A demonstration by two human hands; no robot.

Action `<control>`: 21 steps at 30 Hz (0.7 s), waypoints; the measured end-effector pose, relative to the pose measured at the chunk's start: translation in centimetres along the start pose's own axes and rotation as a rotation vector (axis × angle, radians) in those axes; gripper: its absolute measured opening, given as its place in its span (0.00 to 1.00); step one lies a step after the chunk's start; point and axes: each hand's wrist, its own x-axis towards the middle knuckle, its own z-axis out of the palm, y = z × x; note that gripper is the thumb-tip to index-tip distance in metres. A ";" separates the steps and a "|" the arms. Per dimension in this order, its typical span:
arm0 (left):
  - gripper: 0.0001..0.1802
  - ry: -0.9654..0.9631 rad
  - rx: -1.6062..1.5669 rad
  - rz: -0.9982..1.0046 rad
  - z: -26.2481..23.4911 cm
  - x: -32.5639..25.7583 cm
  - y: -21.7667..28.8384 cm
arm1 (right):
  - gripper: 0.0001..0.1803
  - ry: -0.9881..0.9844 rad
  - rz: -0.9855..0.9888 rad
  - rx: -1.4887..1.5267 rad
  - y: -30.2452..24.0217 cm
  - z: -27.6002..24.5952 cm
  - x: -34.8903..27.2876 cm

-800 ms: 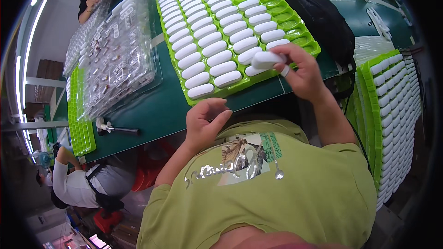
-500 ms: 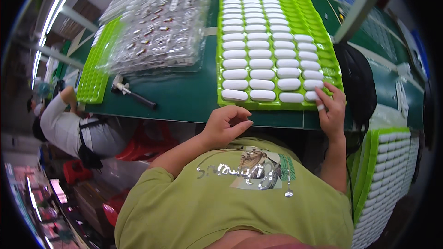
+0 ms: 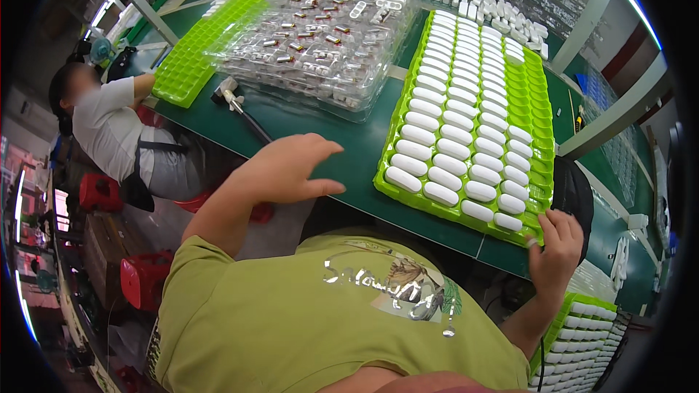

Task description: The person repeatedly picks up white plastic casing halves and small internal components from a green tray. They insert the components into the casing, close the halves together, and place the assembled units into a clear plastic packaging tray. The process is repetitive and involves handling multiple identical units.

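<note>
The bright green tray [image 3: 540, 138] lies on the table in front of me, with rows of white oval capsule-shaped pieces [image 3: 451, 147] seated in its pockets. Bare pockets show along its right side and upper right. My right hand [image 3: 556, 251] is at the tray's near right corner, fingers bent and apart, fingertips by the rim; no piece shows in it. Over the table's front edge, left of the tray, hovers my left hand [image 3: 287, 169]. Its thumb and fingers are spread, with nothing between them.
Clear plastic trays [image 3: 313, 51] of small parts are stacked at the left. Beside them lie a black-handled tool [image 3: 244, 113] and another green tray [image 3: 196, 58]. Loose white pieces [image 3: 480, 7] cover the back. Filled trays [image 3: 579, 342] stand low right. A person [image 3: 120, 120] sits at far left.
My left hand has moved left and opened wider. My right hand has shifted from the last white piece to the tray's near right corner. The view has turned, tilting the tray.
</note>
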 end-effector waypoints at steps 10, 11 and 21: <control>0.28 -0.008 1.406 -0.074 -1.2 12.0 -1.5 | 0.27 -0.112 0.007 0.519 0.8 2.4 3.8; 0.26 0.046 2.129 0.107 -2.7 13.9 -2.0 | 0.25 -0.034 0.041 0.538 0.8 2.7 4.2; 0.15 0.767 1.729 -0.456 -22.5 25.7 -1.0 | 0.14 0.191 0.035 0.366 5.1 6.7 6.8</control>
